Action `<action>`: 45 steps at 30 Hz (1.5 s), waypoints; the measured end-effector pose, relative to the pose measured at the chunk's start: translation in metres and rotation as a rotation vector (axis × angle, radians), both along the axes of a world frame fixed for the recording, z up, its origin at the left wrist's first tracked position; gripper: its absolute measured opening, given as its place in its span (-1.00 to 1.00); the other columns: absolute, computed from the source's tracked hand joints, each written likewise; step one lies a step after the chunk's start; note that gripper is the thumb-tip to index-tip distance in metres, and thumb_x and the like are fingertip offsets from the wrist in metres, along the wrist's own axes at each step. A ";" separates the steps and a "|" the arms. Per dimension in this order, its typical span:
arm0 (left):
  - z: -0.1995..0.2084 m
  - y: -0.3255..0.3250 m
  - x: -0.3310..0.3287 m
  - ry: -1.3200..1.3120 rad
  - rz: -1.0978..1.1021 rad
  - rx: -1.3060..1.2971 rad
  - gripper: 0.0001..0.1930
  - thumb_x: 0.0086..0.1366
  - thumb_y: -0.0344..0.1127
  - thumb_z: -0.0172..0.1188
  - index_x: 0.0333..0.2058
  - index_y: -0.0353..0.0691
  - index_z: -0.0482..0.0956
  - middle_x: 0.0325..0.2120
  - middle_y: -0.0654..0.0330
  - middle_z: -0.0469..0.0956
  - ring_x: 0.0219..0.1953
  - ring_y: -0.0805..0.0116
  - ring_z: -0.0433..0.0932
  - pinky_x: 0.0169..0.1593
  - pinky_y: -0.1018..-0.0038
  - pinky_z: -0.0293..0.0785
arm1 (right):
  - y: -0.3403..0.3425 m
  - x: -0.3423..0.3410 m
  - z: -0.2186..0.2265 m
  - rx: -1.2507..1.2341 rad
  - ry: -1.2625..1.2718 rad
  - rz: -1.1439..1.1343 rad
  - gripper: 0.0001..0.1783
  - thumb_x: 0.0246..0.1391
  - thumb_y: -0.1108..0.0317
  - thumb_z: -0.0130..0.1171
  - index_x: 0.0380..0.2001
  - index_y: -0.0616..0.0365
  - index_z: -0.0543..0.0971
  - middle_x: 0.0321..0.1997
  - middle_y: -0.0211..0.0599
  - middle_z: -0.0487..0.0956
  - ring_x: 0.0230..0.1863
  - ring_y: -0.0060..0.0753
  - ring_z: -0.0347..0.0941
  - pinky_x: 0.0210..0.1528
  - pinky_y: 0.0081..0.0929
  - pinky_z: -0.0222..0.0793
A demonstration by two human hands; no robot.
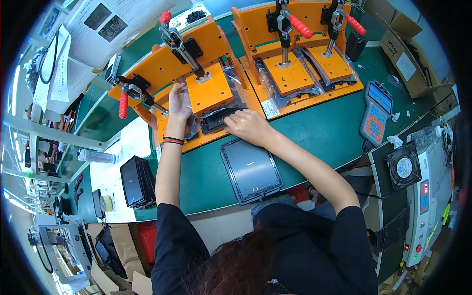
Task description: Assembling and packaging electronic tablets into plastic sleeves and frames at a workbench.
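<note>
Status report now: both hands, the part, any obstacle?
Left hand on the orange jig. Right hand pressing the black part under the orange press plate. Nothing blocking; grey tray lies nearer.

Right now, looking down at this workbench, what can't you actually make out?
- Head view: the dark part under the orange press plate is mostly covered by the plate and the right hand.
- Left hand: its fingertips and grip are hidden behind its own back.
- Handheld controller: screen and keys too small to read.
- Papers at top left are cut off by the rim.
</note>
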State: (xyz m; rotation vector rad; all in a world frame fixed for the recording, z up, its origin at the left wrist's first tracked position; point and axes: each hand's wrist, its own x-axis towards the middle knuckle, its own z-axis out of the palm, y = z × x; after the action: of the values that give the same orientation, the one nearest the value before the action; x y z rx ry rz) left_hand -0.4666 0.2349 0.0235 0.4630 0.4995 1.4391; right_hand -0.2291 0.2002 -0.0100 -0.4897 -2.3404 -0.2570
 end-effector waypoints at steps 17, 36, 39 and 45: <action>0.021 -0.160 0.068 1.100 0.839 0.121 -0.55 0.35 -0.19 -0.20 0.09 -0.38 0.21 0.10 -0.03 0.25 0.21 0.19 0.17 0.27 0.26 0.07 | -0.117 0.104 0.055 -0.153 0.144 -0.004 -0.87 -0.21 0.56 0.20 -0.49 0.14 0.51 -0.65 -0.45 0.30 -0.64 -0.55 0.28 -0.65 -0.67 0.19; -0.001 -0.146 0.128 1.590 0.267 0.024 -0.49 0.40 -0.14 -0.33 -0.23 -0.48 0.51 -0.29 -0.16 0.54 -0.16 -0.01 0.51 -0.05 0.35 0.35 | -0.211 0.075 0.024 -1.746 0.800 -0.158 -0.81 0.08 0.42 0.14 -0.51 0.34 0.44 -0.70 -0.37 0.46 -0.71 -0.72 0.34 -0.68 -0.74 0.23; -0.003 -0.149 0.133 1.543 0.286 0.071 -0.53 0.40 -0.18 -0.30 -0.23 -0.47 0.51 -0.28 -0.13 0.54 -0.16 -0.02 0.50 -0.07 0.34 0.37 | -0.214 0.076 0.017 -1.829 0.788 -0.148 -0.78 0.11 0.39 0.11 -0.52 0.33 0.46 -0.70 -0.37 0.48 -0.71 -0.72 0.36 -0.69 -0.73 0.24; 0.025 -0.141 0.120 1.838 0.640 0.384 -0.77 0.21 -0.48 -0.08 -0.18 -0.35 0.48 -0.26 -0.04 0.52 -0.18 0.06 0.50 -0.09 0.30 0.37 | -0.222 0.094 0.012 -1.920 0.688 -0.109 -0.74 0.17 0.35 0.01 -0.50 0.34 0.48 -0.71 -0.36 0.47 -0.71 -0.70 0.37 -0.70 -0.70 0.25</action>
State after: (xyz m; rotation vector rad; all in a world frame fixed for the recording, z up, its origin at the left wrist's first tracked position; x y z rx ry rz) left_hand -0.3470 0.0938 0.0488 2.0960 1.9365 1.3101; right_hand -0.1348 -0.0217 0.0019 -1.2204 -1.1782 1.9028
